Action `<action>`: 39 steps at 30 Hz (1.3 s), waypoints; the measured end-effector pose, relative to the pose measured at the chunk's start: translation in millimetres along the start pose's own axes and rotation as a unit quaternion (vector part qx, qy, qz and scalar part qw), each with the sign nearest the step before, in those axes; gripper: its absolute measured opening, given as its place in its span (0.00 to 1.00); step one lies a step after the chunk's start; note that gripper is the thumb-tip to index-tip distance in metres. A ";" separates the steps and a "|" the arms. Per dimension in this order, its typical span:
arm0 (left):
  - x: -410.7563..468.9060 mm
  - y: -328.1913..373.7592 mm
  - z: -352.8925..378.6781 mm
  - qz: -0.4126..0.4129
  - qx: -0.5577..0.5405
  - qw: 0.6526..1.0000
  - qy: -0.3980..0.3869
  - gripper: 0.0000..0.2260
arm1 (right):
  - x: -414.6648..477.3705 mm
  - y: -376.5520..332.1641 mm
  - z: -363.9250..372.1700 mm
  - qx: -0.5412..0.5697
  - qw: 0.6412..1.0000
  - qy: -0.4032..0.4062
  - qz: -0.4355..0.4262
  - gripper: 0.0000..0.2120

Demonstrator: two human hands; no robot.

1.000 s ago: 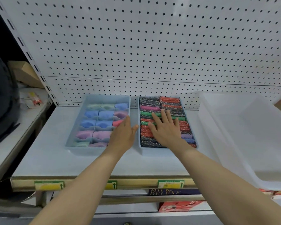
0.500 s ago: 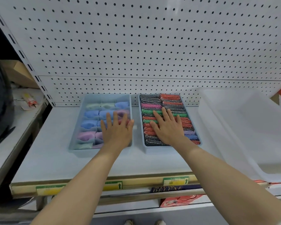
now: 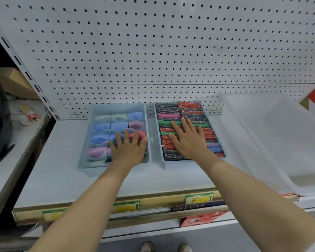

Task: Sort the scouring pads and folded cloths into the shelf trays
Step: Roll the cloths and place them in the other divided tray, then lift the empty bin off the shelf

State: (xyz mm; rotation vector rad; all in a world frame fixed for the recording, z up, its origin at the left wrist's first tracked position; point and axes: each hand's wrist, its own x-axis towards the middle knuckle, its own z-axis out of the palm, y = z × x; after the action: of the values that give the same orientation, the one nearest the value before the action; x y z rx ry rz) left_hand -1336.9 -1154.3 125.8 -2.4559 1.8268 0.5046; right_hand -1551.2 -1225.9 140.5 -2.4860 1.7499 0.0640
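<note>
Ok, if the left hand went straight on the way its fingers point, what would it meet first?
Probably the red folded cloth just ahead of the left hand, in the divided tray; depth is unclear, so the fingertips may be touching it.

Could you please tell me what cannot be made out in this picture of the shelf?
Head view:
- Cloths in the near right compartments: covered by the left hand.
- Pads mid-tray: covered by the right hand.
- Shelf labels: print too blurred to read.
- White bin: cut off by the right edge.
</note>
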 end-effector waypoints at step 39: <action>-87.0 411.8 13.5 -0.155 -0.335 0.913 0.173 0.18 | -105.4 485.5 -91.4 0.244 0.955 0.078 0.147 0.30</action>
State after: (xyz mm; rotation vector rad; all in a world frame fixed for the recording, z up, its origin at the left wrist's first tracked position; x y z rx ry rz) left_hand -1748.6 -1196.7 203.5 -3.4096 1.4607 0.8264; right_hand -2045.8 -1299.2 212.8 -1.9145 1.8963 -0.4945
